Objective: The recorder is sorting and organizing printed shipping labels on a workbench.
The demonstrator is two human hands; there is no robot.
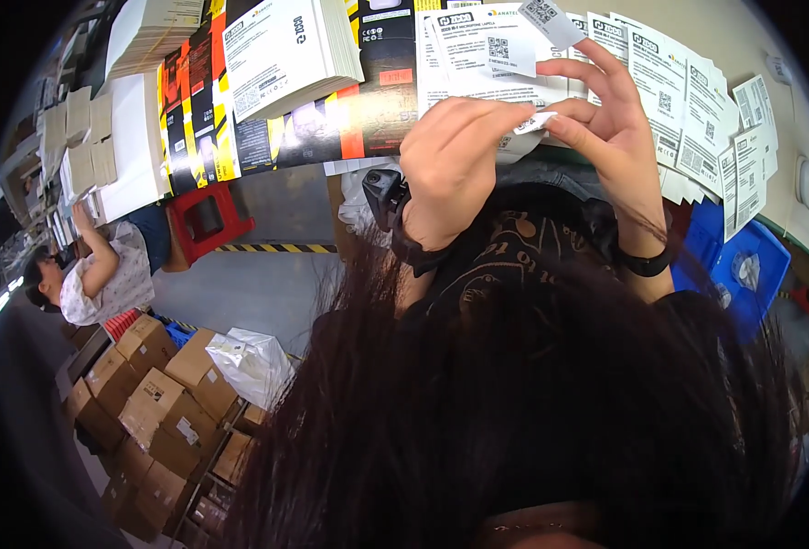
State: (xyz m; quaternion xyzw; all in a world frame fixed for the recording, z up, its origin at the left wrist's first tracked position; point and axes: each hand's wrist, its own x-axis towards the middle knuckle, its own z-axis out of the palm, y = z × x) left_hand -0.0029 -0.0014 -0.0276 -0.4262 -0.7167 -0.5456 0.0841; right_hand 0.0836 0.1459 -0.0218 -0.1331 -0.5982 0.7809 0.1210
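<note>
My left hand (452,151) is closed, its thumb and forefinger pinching a small white label (536,123). My right hand (616,123) has its thumb and forefinger at the other end of that label. Near the tips of its raised fingers is a grey-white sticker with a square code (552,22); whether the fingers grip it or it sticks to them, I cannot tell. Beneath both hands lies a white printed sheet (464,57) with a square code and text. To the right, several similar sheets (658,78) are fanned out, overlapping, and narrower label strips (748,174) reach the table edge.
A thick stack of printed sheets (285,55) stands left, on a black, yellow and red printed surface (198,110). Below the table are a red stool (205,222) and a blue bin (747,274). Cardboard boxes (166,412) are piled lower left. Another person (116,270) works farther left.
</note>
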